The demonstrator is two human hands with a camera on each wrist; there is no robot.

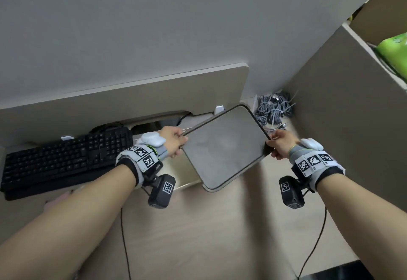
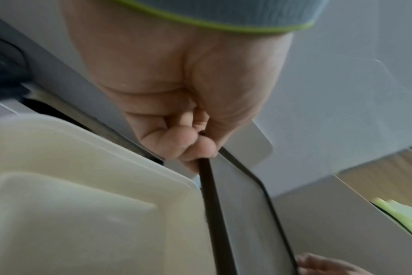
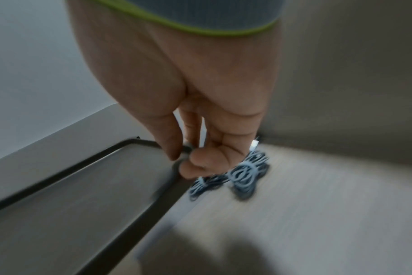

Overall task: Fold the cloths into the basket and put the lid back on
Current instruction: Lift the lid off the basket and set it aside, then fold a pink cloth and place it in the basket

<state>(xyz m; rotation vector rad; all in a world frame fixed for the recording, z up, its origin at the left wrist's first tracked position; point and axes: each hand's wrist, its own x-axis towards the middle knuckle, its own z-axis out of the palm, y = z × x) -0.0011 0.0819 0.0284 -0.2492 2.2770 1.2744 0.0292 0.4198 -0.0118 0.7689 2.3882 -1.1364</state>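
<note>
I hold a flat grey lid (image 1: pixel 222 145) with a dark rim in both hands, tilted above the table. My left hand (image 1: pixel 175 141) grips its left corner, the fingers curled round the rim (image 2: pixel 188 145). My right hand (image 1: pixel 280 145) pinches the right corner (image 3: pixel 191 158). Under the lid's left side part of the cream basket (image 1: pixel 184 175) shows, and the left wrist view has it close below the lid (image 2: pixel 82 204). The lid hides the inside of the basket, and no cloth is in view.
A black keyboard (image 1: pixel 66 158) lies at the left. Bundled grey cables (image 1: pixel 273 108) sit behind the lid near the wall. A tall cardboard panel (image 1: pixel 341 114) stands at the right, with a green pack (image 1: pixel 394 52) behind it. A beige board (image 1: pixel 132 94) leans at the back.
</note>
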